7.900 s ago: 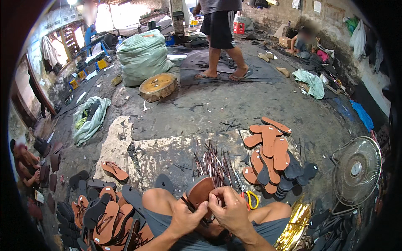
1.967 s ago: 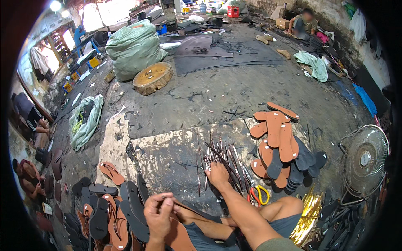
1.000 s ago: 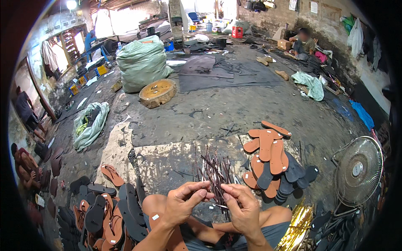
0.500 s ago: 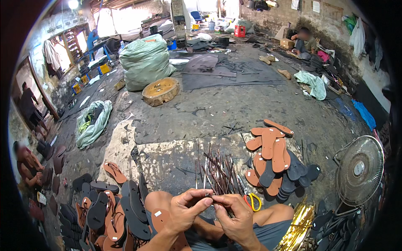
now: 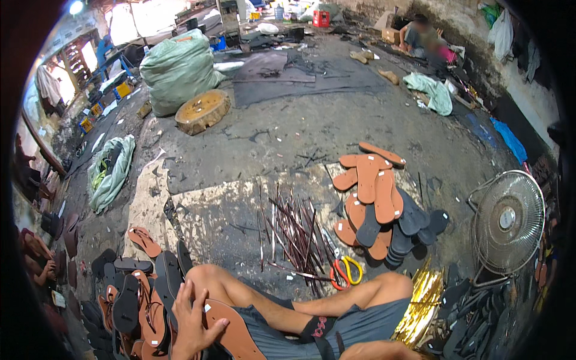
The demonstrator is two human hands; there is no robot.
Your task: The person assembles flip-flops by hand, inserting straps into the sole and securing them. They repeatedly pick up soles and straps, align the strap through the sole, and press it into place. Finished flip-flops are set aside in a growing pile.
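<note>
My left hand (image 5: 195,321) is at the lower left with its fingers stretched apart. Its thumb reaches over the edge of a brown sandal sole (image 5: 233,329) that lies across my lap, a white sticker near its tip. Of my right hand (image 5: 381,351) only a part shows at the lower edge; its fingers are hidden. Ahead of my crossed legs, a loose heap of dark, shiny thin strips (image 5: 294,234) lies on the ground. Scissors (image 5: 346,271) with red and yellow handles rest beside that heap.
Sandals (image 5: 153,312) crowd my left side. Brown soles (image 5: 375,183) and black soles (image 5: 413,216) are piled ahead on the right. Golden strips (image 5: 422,306) lie by my right knee, near a standing fan (image 5: 507,219). A wooden block (image 5: 203,112) and a bulging sack (image 5: 180,72) stand farther off.
My hands have parted from a pinch around something small and dark. The left has moved down and left to the brown sole, the right down to the lower edge. The view has shifted.
</note>
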